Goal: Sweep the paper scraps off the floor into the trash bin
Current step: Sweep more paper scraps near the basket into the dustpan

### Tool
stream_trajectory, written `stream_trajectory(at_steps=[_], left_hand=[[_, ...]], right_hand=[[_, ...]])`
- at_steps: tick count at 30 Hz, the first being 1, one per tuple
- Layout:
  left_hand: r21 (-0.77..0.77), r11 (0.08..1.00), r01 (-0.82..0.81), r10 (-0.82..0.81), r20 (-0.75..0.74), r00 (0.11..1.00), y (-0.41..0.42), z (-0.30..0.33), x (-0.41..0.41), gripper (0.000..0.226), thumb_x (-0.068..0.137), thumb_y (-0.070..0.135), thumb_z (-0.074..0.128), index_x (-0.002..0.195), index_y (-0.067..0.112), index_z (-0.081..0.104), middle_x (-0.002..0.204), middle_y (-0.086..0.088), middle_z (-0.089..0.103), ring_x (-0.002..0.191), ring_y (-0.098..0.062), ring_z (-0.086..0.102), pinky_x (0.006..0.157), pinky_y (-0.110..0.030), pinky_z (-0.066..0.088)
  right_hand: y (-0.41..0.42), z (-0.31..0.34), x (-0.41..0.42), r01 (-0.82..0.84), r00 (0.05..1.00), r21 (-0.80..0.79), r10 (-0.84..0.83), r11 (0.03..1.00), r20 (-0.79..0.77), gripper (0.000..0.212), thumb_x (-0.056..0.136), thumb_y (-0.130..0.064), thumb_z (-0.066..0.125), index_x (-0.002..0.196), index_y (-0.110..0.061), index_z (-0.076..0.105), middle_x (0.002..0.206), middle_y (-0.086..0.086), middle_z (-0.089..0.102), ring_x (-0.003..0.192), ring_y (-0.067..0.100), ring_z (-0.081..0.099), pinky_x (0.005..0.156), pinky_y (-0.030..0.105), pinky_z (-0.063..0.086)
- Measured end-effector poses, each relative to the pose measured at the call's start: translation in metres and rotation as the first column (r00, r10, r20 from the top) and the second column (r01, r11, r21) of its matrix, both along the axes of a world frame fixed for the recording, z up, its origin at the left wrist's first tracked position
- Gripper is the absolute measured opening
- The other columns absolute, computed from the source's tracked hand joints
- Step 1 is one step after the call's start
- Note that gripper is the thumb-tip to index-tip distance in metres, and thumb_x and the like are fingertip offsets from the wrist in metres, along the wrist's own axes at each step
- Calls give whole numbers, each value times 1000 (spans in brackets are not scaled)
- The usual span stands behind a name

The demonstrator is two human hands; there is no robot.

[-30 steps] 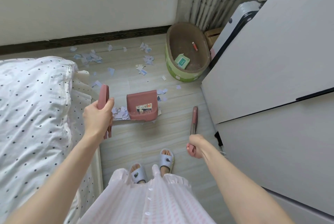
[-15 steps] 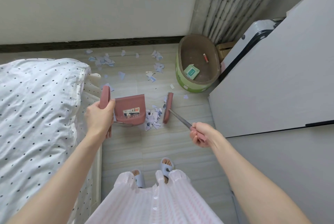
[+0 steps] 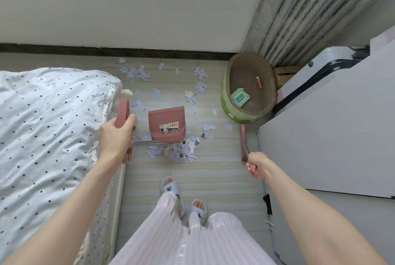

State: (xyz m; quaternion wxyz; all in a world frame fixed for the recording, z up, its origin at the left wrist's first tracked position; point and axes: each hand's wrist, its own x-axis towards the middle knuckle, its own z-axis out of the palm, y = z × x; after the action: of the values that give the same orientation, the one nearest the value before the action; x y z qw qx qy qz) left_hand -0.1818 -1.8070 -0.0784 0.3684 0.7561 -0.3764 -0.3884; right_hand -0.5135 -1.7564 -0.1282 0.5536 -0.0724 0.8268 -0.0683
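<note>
Indoors, beside the bed [image 3: 42,125], paper scraps [image 3: 181,151] lay heaped on the floor [image 3: 213,179] before my pink dustpan [image 3: 166,124], more scattered toward the trash bin [image 3: 248,85]. I judged a hard stroke could fling them under the bed. My left hand [image 3: 116,138] gripped the dustpan handle [image 3: 123,112]; my right hand [image 3: 256,165] clasped the broom [image 3: 243,142], arm extended low.

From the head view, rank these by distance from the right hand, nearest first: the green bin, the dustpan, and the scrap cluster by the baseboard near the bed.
Measured from the right hand, which grips the broom:
1. Green bin, ahead of the hand, beside the cabinet.
2. Dustpan, off to the left, mid-floor.
3. Scrap cluster by the baseboard, far left, near the bed corner.
</note>
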Motion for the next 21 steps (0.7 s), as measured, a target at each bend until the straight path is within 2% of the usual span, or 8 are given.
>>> stream_trajectory(at_steps=[4,7,11,15,19,21], left_hand=[[33,998,50,-50,-11,999,-29,-5,11,37,84,35,59,57,17,40,36,7,42,39,-21,40,53,-31,37],[66,995,71,-69,-27,997,-47,-9,18,36,86,31,60,59,15,42,36,6,40,36,-19,37,47,-27,33],[98,989,109,-105,-41,994,-66,-9,24,34,88,30,60,62,13,46,36,7,40,36,-19,37,47,-26,32],[127,987,98,-92,-56,994,-76,-7,26,36,89,27,59,60,14,42,31,8,37,38,-19,36,48,-27,32],[146,987,71,-62,-63,996,-71,-3,23,36,91,26,58,61,15,40,30,8,35,35,-18,35,47,-26,30],[154,986,67,-60,-50,997,-62,-2,21,37,91,26,57,61,15,40,30,8,35,33,-16,35,47,-26,30]], right_hand=[[-27,-8,37,-76,997,11,76,997,14,53,94,-1,20,46,-2,43,22,3,36,14,10,28,32,3,27],[-44,-10,69,-169,986,27,168,985,16,37,93,0,21,60,-3,38,21,3,34,13,11,26,34,3,27],[-73,8,83,-251,968,38,251,967,-7,32,89,0,23,61,-6,37,20,3,32,15,12,27,35,3,24],[-94,25,86,-300,953,23,300,954,-46,33,90,-2,25,60,-5,38,19,4,31,33,16,35,36,5,25],[-99,34,89,-410,909,26,411,912,-77,38,98,-10,28,62,-4,39,19,5,32,14,12,29,34,4,26],[-99,37,87,-523,844,40,523,852,-121,47,100,-18,32,57,-2,43,18,4,34,12,13,31,30,8,26]])
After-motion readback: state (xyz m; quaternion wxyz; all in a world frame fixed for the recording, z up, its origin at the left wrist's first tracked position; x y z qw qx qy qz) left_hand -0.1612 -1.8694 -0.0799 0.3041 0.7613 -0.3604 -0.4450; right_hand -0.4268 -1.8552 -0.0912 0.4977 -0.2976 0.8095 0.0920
